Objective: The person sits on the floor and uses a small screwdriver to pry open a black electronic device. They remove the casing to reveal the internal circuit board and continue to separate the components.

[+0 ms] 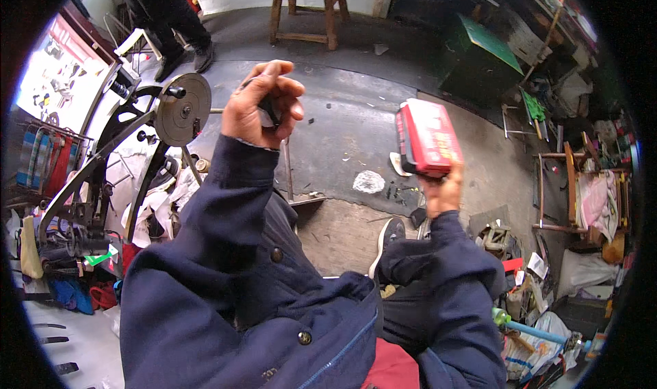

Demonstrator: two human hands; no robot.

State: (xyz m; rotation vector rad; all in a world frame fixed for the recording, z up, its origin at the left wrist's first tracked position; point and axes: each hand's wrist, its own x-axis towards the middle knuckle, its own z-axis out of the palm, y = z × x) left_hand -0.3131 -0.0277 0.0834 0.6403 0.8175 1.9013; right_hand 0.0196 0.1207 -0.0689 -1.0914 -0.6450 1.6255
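My right hand (pixel 443 194) grips a red box (pixel 435 137) by its near end and holds it up over the floor. The box has a dark side facing left and pale lettering on its face. Raised at the centre left is my left hand (pixel 263 105), its fingers curled in toward the thumb. Something small and dark shows inside that curl, too unclear to name. Just left of this hand stands a dark metal machine with a round wheel (pixel 183 110) and a crank knob, apart from the fingers as far as I can tell.
A wooden stool (pixel 308 9) stands at the far side, and a person's legs (pixel 168 19) at the far left. A green-topped cabinet (pixel 482 54) is at the far right. Tools and bags crowd the right edge. Scraps and a whitish patch (pixel 369 182) mark the dark mat.
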